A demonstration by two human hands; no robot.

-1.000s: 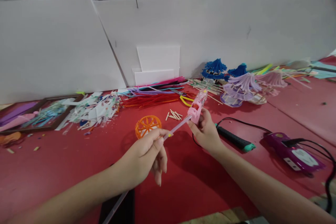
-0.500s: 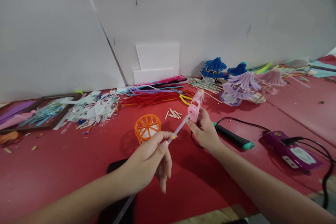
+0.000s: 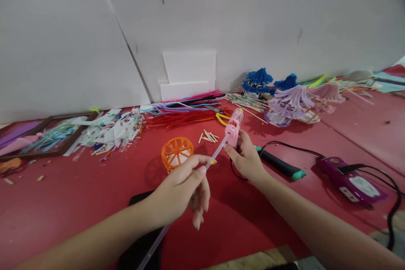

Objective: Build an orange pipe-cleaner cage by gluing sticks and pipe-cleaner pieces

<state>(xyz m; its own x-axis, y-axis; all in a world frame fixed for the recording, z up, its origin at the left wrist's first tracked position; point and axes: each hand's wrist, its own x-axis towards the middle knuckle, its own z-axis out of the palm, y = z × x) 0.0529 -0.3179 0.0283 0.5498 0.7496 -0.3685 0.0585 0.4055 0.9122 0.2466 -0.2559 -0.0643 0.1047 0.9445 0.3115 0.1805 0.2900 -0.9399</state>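
My right hand [image 3: 245, 156] is closed around a pink hot glue gun [image 3: 234, 128], its nozzle pointing away toward the back. A long translucent glue stick [image 3: 218, 151] runs from the gun's rear down to the left. My left hand [image 3: 186, 187] pinches this stick between thumb and index finger, the other fingers hanging loosely. A yellow spot shows on the stick by the fingertip. Just beyond my left hand stands a round orange spoked piece [image 3: 177, 153] with white inside. Short pale sticks [image 3: 209, 136] lie behind it.
Pipe cleaners [image 3: 186, 114] and yellow-handled scissors [image 3: 222, 119] lie at the back. Blue and lilac pavilion-like crafts [image 3: 291, 101] stand back right. A black and green tool [image 3: 283, 163] and purple power strip [image 3: 351, 181] with cords are right. A dark flat object [image 3: 139, 240] lies under my left arm.
My left hand has shifted slightly right and toward the glue gun along with the glue stick. My right hand keeps its hold, nearly still.
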